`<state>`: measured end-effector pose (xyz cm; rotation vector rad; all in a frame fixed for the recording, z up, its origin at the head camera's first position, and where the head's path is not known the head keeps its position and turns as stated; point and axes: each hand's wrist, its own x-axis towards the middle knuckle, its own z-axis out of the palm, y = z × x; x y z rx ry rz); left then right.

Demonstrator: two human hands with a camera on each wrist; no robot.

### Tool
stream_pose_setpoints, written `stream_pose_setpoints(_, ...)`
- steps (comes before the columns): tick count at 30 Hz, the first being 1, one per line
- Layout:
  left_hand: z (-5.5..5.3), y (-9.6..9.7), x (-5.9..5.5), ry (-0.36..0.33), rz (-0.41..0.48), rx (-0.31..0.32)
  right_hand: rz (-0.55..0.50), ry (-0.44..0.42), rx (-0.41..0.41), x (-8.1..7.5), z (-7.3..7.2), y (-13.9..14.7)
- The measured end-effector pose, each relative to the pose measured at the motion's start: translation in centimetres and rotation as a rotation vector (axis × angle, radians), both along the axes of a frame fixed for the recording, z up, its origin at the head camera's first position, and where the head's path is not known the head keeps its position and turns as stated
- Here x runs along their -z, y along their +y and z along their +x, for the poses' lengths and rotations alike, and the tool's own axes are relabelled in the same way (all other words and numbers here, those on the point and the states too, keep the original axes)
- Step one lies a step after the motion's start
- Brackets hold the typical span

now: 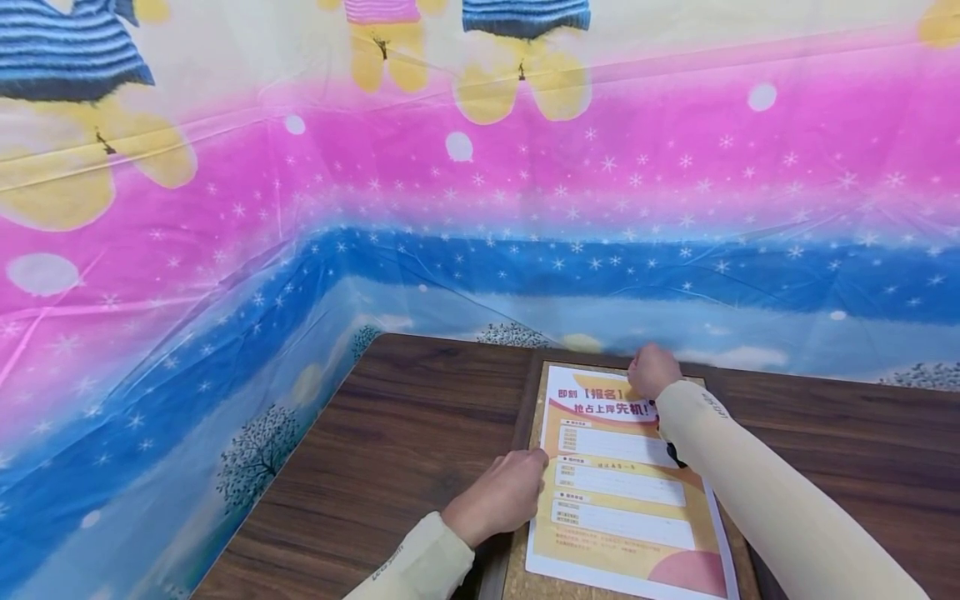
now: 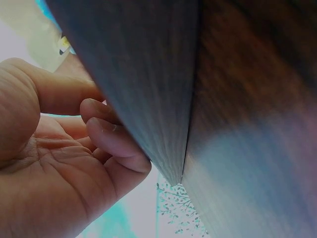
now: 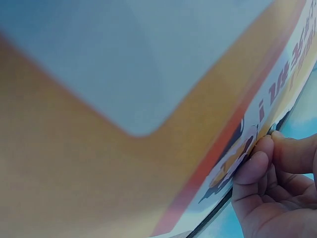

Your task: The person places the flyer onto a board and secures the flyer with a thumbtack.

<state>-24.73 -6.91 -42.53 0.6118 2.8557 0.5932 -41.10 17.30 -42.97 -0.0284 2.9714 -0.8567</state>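
A printed poster (image 1: pixel 622 475), yellow and white with Chinese text, lies on a cork board (image 1: pixel 521 575) with a dark wood-grain frame (image 1: pixel 524 417). At the poster's top right corner, my right hand (image 1: pixel 654 372) pinches a small greenish thing (image 3: pixel 273 129) between thumb and forefinger, mostly hidden by the fingertips. My left hand (image 1: pixel 502 492) rests at the board's left side, its fingers bent and their tips right at the poster's left edge. In the left wrist view the frame covers part of those fingers, so I cannot tell whether they grip or only press.
The board lies on a dark wooden table (image 1: pixel 375 433), close to its back edge. Behind and left of the table hangs a pink and blue patterned cloth (image 1: pixel 600 183). My right forearm (image 1: pixel 780 492) crosses over the board's right side.
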Motion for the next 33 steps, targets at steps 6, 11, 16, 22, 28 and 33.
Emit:
stream_pose_setpoints(6, 0.0, 0.0, -0.1, -0.011, -0.002, -0.005, 0.012, 0.007, -0.015, 0.0, -0.1, -0.1)
stream_pose_setpoints(11, -0.1, 0.1, -0.1, -0.011, -0.007, -0.017, 0.004, 0.001, -0.016, 0.1, -0.2, -0.1)
stream_pose_setpoints(16, -0.2, 0.1, -0.1, -0.017, 0.005, -0.019, 0.004, 0.001, -0.009, 0.5, -0.6, -0.1)
stream_pose_setpoints(22, -0.2, 0.4, 0.2, -0.017, 0.010, -0.001, 0.020, -0.006, 0.016, 0.8, -0.5, 0.1)
stream_pose_setpoints(28, -0.5, 0.3, 0.1, -0.056, 0.056, -0.005, 0.057, -0.001, 0.005, 0.7, -0.5, -0.1)
stream_pose_setpoints(33, -1.1, -0.3, -0.1, -0.075, 0.106, -0.010, 0.104, 0.045, -0.051, 0.4, -0.1, -0.7)
